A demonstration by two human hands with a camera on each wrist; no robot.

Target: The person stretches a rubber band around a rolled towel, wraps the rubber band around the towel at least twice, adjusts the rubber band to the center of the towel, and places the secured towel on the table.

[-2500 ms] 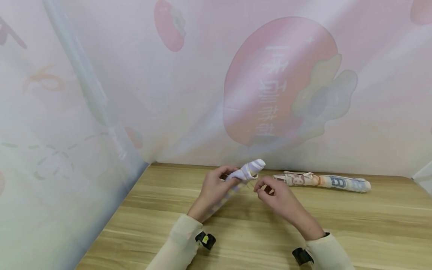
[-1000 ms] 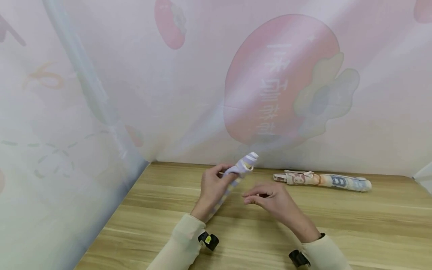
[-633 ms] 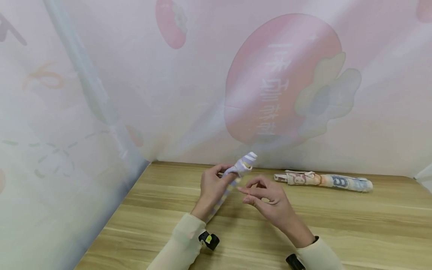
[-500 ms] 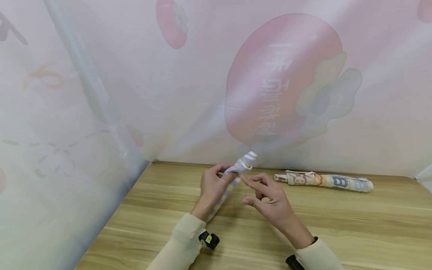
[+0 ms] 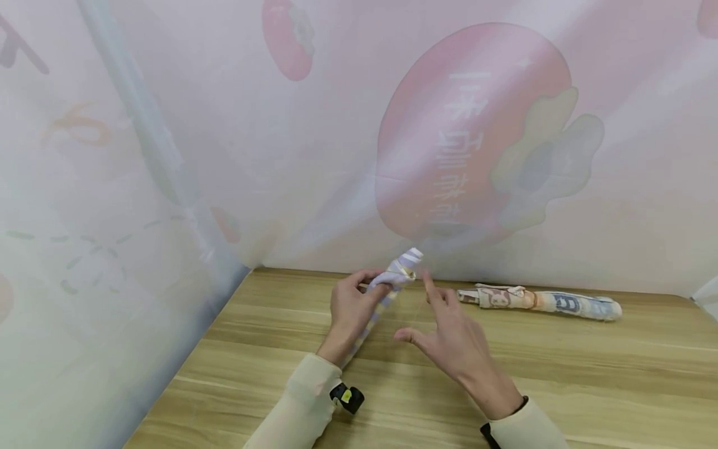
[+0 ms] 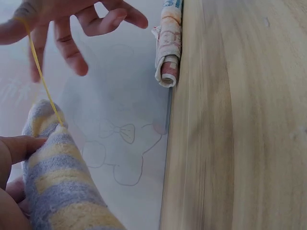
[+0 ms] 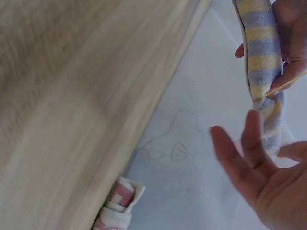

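The left hand (image 5: 350, 305) grips a rolled towel (image 5: 392, 284), striped in lilac and pale yellow, fingers and thumb curled round it near its upper end, and holds it tilted above the wooden table (image 5: 561, 374) with its tip pointing up toward the printed curtain (image 5: 471, 137) at the back. The left wrist view shows a thin yellow rubber band (image 6: 43, 79) running taut from the end of the towel (image 6: 57, 177) up to a fingertip of the right hand (image 6: 62, 24). That right hand (image 5: 454, 340) is spread, fingers straight and fanned apart, palm open in the right wrist view (image 7: 268, 177), just beside the towel's tip; the band (image 7: 288, 84) is hooked over one finger rather than pinched, as far as the views show. The band itself is too thin to make out from the head camera. Off to the right, lying flat on the table against the foot of the curtain and well apart from both hands, is a second rolled towel (image 5: 541, 300) with a pink and blue print; its rolled end shows close up in the left wrist view (image 6: 169, 45). Both sleeves (image 5: 297, 405) are cream coloured.
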